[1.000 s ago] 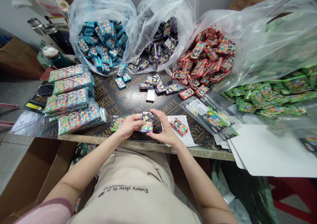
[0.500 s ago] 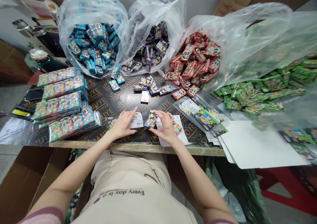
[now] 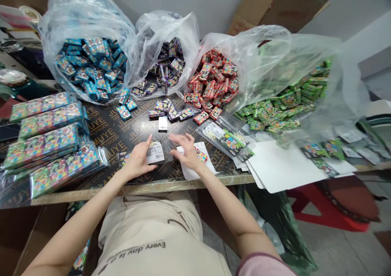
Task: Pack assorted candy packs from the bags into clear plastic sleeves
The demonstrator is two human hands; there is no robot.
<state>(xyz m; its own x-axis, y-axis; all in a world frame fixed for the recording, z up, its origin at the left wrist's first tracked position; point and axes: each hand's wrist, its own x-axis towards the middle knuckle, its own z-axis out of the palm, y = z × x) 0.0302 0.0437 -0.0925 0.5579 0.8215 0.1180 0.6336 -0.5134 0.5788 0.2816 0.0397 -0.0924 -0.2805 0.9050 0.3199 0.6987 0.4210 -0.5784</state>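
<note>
My left hand (image 3: 138, 160) lies on a clear plastic sleeve with a printed barcode card (image 3: 155, 153) in it; thumb and forefinger are spread along the card's sides. To its right my right hand (image 3: 187, 150), somewhat blurred, is held with fingers apart and no box visible in it. Under and beside that hand lies a white paper sheet (image 3: 192, 173) with a small red box (image 3: 201, 155) on it. Beyond both hands, a white-faced small box (image 3: 163, 124) sits in front of several small purple boxes (image 3: 173, 113).
Plastic bags of blue boxes (image 3: 97, 66), purple boxes (image 3: 171, 64), red boxes (image 3: 214, 78) and green boxes (image 3: 281, 107) line the back. Wrapped packs (image 3: 45, 143) are stacked at left. Printed sleeves (image 3: 224, 137) and white sheets (image 3: 277, 162) lie at right.
The purple box between my right fingers is no longer visible, and those fingers have spread. My left hand stays on the card's sleeve. The view has swung to the right.
</note>
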